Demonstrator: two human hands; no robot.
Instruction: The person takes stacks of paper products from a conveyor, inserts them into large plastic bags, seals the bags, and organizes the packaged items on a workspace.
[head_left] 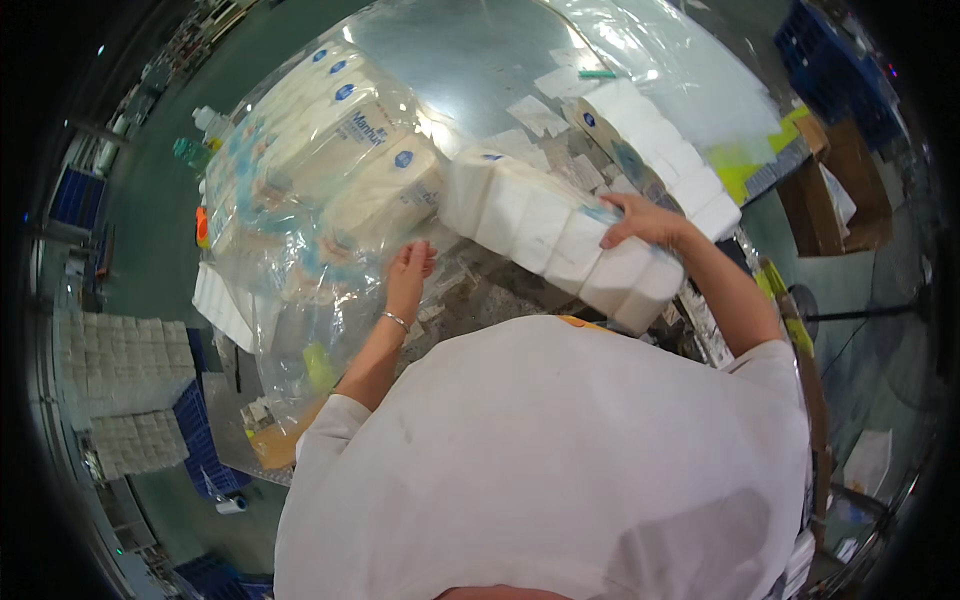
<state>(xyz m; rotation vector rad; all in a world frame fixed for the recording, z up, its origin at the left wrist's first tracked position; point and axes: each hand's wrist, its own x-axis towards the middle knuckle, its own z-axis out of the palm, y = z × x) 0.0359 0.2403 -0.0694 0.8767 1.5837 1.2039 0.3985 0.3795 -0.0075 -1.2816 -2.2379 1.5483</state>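
My right hand (645, 222) grips a long row of white tissue packs (560, 225) from above, near the row's right end. The row slants across the table in front of me, its far left end close to a large clear plastic bag (270, 240). Inside that bag lie several tissue packs (350, 135) with blue marks, side by side. My left hand (410, 262) is at the bag's right edge, fingers curled together; what they hold, if anything, is hidden. Another row of white tissue packs (665, 150) lies beyond my right hand.
Paper slips (538, 116) and a small green object (597, 74) lie on the shiny tabletop (470, 60). Clear plastic sheeting (690, 70) covers the far right. A cardboard box (835, 195) and a blue crate (835, 70) stand at the right. Bottles (205, 125) stand beyond the bag.
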